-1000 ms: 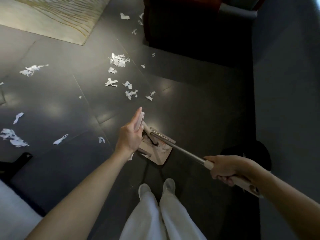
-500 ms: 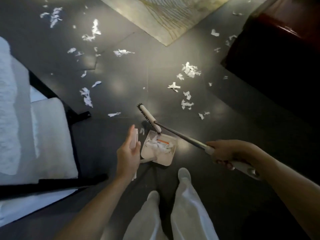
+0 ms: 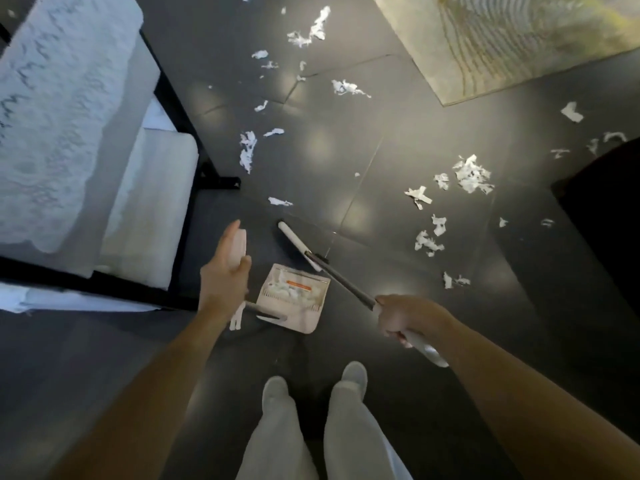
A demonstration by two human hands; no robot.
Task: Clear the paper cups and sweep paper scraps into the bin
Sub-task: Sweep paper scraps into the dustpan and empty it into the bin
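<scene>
Many scraps (image 3: 472, 174) remain on floor (image 3: 346, 109); broom (image 3: 298, 244) has swung clear of loaded dustpan (image 3: 294, 299). Left hand (image 3: 225, 275) fingers clamp dustpan handle, right hand (image 3: 405, 318) fingers clamp broom.

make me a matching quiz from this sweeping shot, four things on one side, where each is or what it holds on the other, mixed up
Things
1 dustpan
2 broom
3 rug
4 white chair

Place or state
a gripped by the right hand
b top right of the view
c paper scraps inside
d left side of the view

Pairs: 1-c, 2-a, 3-b, 4-d
</scene>
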